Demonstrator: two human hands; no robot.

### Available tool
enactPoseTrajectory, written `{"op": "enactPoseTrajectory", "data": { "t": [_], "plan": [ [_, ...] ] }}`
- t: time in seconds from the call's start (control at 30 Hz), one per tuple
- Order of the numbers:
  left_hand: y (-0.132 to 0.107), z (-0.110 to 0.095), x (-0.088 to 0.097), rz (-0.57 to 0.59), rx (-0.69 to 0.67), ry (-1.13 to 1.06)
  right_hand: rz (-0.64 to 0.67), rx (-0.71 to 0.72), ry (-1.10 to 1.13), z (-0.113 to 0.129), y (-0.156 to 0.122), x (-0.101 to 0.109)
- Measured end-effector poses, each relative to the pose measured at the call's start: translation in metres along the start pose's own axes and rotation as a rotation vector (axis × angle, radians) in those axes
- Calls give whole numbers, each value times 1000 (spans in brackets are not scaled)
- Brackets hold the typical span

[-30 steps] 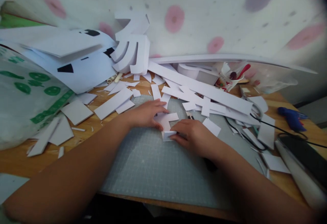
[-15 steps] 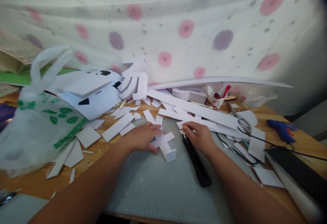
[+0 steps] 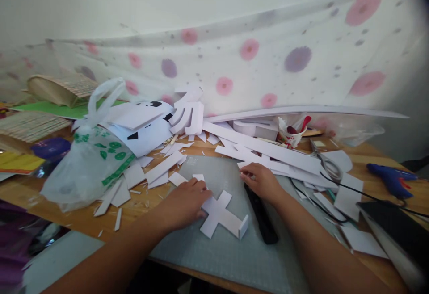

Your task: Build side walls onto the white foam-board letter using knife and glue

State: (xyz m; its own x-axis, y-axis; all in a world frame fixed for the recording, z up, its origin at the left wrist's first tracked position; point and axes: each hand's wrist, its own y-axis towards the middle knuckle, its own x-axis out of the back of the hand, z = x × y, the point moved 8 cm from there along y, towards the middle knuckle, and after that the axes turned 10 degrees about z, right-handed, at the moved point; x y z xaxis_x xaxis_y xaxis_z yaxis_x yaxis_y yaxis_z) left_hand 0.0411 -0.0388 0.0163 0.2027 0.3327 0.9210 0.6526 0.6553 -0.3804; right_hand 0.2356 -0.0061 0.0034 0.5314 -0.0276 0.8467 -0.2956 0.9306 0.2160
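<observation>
My left hand (image 3: 186, 202) lies flat, fingers out, on the upper left arm of a white cross-shaped foam-board piece (image 3: 223, 215) that rests on the grey cutting mat (image 3: 217, 249). One end of the cross is folded up. My right hand (image 3: 261, 179) sits at the mat's far edge with fingers curled down onto the pile of long white strips (image 3: 268, 149); what the fingertips pinch is unclear. A black utility knife (image 3: 261, 218) lies on the mat just under my right wrist.
A white plastic bag with green print (image 3: 90, 160) sits at the left. White foam-board offcuts (image 3: 157, 169) litter the wooden table. A paper cup (image 3: 290, 134), scissors (image 3: 323, 162), a blue glue gun (image 3: 392, 178) and a black cable (image 3: 335, 191) are at the right. A spotted cloth hangs behind.
The camera tilted up and shifted. My right hand left the cross piece and reached to the strips at the back. The cross now lies unfolded flatter under my left hand.
</observation>
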Motion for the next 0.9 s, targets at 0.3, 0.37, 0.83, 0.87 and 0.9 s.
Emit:
{"op": "enactPoseTrajectory", "data": {
  "t": [0.3,0.37,0.83,0.87,0.9],
  "plan": [
    [-20,14,-19,-77,13,15,132,18,-97,-1,-1,-12],
    [-27,11,-24,-94,84,-4,148,16,-104,-2,-1,-13],
    [-109,50,-70,-176,307,-148,127,17,-101,-8,0,-15],
    [-114,49,-75,-228,298,-149,109,8,-96,-8,0,-13],
    [-117,47,-79,-269,289,-151,86,-3,-91,-8,0,-11]
  ]
}}
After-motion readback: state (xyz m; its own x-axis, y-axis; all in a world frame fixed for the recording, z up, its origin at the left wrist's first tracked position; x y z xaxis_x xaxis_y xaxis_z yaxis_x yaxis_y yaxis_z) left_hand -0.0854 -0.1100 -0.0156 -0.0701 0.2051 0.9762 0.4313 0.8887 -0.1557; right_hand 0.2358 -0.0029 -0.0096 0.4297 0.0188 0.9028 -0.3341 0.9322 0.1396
